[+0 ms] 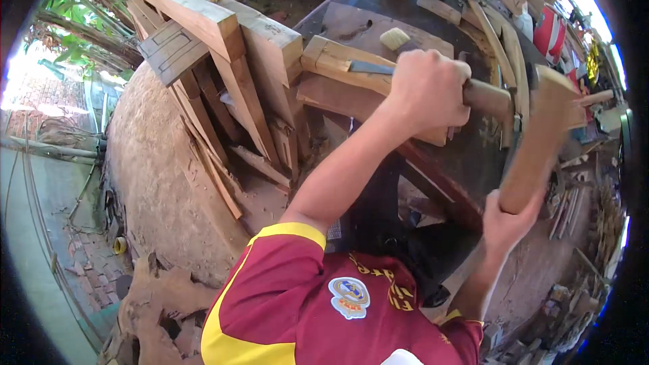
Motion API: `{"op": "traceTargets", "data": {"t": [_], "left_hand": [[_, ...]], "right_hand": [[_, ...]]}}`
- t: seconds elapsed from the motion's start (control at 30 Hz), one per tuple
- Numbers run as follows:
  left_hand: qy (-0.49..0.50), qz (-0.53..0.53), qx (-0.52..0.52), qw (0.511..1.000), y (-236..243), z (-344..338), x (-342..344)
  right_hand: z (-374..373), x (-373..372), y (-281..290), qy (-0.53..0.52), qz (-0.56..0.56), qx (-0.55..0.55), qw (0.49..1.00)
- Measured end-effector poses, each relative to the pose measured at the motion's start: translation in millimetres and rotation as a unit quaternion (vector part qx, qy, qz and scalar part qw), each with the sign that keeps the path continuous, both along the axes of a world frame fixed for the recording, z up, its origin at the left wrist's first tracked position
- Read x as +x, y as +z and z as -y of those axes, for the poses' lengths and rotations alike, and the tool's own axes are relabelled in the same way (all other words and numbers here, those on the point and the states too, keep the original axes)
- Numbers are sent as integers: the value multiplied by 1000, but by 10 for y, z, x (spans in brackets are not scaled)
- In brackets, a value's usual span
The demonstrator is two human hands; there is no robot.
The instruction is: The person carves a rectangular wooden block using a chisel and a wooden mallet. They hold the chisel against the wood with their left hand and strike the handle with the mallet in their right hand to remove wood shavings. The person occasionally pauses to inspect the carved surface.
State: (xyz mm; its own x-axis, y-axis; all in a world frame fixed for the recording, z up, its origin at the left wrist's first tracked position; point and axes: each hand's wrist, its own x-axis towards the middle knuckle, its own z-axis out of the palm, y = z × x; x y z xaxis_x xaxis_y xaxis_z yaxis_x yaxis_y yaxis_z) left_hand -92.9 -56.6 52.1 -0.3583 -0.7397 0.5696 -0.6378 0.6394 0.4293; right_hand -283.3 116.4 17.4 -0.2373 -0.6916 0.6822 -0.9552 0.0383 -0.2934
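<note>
My left hand [427, 84] is closed around the wooden handle of a chisel [368, 68], whose metal blade points left along a notched light timber [323, 55]. The handle juts out to the right of my fist. My right hand [510, 222] grips a wooden mallet [545, 122], held upright and slightly blurred to the right of the chisel. A brush [393, 39] with pale bristles lies on a board [345, 23] behind the timber.
Long beams [270, 37] lean at the left, with a grooved wooden block [172, 54] among them. Curved strips [493, 40], offcuts and tools crowd the dark worktop [487, 165] toward the back and right. A gnarled root [152, 304] lies at lower left.
</note>
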Motion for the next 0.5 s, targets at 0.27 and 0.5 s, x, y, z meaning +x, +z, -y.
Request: {"op": "traceTargets", "data": {"t": [0.27,0.5], "left_hand": [[-29,-23,-10,999,79,-21,66],[6,29,-12,999,-39,39,382]], "right_hand": [[39,264,10,25,175,-103,979],[-58,92,-36,44,130,-1,991]]}}
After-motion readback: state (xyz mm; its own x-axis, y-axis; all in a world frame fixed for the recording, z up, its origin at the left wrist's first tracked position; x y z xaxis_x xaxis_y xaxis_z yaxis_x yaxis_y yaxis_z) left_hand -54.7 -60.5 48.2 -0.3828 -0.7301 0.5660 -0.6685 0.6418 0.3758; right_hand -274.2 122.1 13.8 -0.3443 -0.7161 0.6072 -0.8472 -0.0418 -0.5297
